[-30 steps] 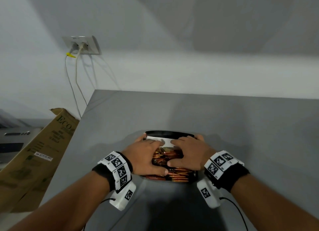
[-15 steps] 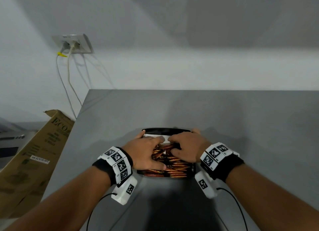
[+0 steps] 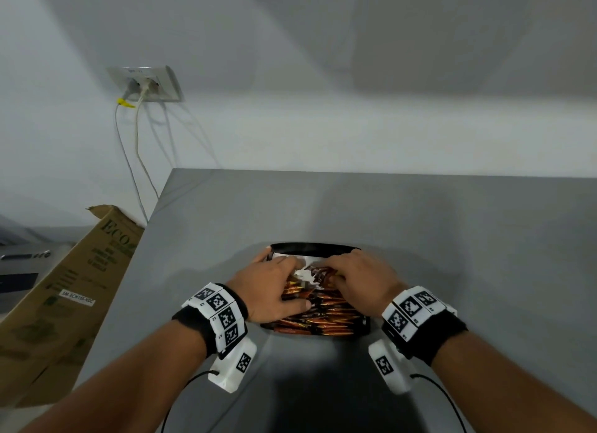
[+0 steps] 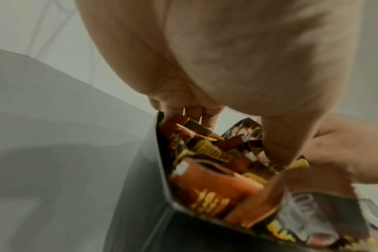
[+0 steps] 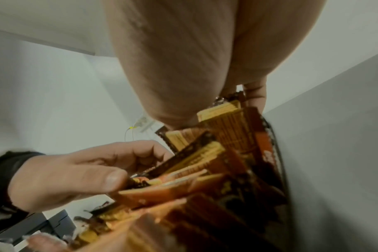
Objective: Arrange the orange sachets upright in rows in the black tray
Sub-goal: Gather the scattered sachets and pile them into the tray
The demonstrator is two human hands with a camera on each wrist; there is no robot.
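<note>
A black tray (image 3: 315,248) sits on the grey table near its front, packed with orange sachets (image 3: 323,318) standing on edge in rows. Both hands are in the tray. My left hand (image 3: 273,290) covers the left side, its thumb and curled fingers pinching a bunch of sachets (image 5: 162,180). My right hand (image 3: 360,277) lies over the far right part, fingers curled down into the sachets (image 5: 227,122) there. In the left wrist view the sachets (image 4: 205,184) lean untidily against the tray's left wall (image 4: 161,153). The hands hide the middle rows.
A white sheet (image 3: 286,256) shows at the tray's far end. The grey table (image 3: 452,238) stretches beyond and to the right. A cardboard box (image 3: 64,287) leans at the table's left edge. A wall socket (image 3: 145,83) with cables hangs behind.
Both hands have shifted a little toward the tray's far end. The right hand's fingers have curled deeper into the sachets, and the far sachets look ruffled.
</note>
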